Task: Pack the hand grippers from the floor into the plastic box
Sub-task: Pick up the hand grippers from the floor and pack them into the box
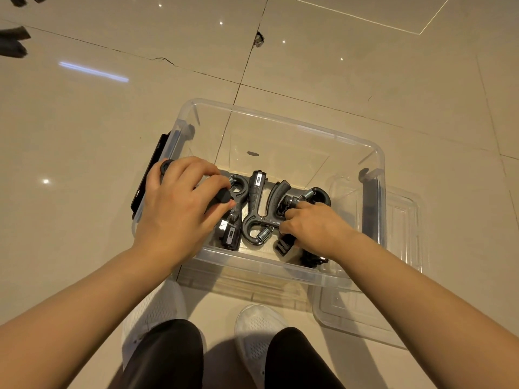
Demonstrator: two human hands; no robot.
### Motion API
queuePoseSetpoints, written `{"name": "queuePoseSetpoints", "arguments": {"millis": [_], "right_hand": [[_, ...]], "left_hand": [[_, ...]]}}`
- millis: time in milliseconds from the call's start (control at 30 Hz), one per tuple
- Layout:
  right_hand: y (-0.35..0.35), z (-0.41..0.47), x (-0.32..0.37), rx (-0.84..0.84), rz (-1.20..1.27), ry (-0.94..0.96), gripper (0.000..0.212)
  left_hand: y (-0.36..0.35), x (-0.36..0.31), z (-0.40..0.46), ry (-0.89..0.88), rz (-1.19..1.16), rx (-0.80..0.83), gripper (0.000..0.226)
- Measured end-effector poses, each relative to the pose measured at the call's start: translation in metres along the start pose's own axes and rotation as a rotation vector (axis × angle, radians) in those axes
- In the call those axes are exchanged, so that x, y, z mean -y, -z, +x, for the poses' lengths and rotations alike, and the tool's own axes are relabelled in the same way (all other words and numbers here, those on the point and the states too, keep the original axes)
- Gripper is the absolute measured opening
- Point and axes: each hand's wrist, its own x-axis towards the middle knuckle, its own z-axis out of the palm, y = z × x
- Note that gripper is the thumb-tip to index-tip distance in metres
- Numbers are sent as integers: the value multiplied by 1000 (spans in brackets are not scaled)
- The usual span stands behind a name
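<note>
Gripping hand grippers (254,209) inside the plastic box (280,119), both hands' fingers curl closed (clear lid (398,276) alongside).

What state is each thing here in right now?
Clear plastic box: open, lid off, partly filled.
Clear plastic lid: flat on the floor, partly under the box.
Black spring hand grippers: lying in the box.
Left hand: gripping one gripper.
Right hand: gripping another.

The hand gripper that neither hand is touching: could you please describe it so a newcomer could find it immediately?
Find the clear plastic box on the tiled floor. Between the left hand and right hand lies the middle hand gripper, alone in being unheld, its spring nearest the person.
</note>
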Motion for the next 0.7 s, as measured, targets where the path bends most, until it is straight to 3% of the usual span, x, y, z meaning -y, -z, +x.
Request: {"name": "queuePoseSetpoints", "arguments": {"millis": [300, 467, 700], "right_hand": [[1, -7, -1, 5, 81, -43, 42], [47, -14, 23, -414, 812, -75, 61], [81, 11, 54, -691, 962, -14, 27]], "left_hand": [[-1, 1, 0, -13, -17, -39, 29], [0, -1, 1, -7, -70, -108, 30], [2, -3, 2, 50, -174, -181, 35]]}}
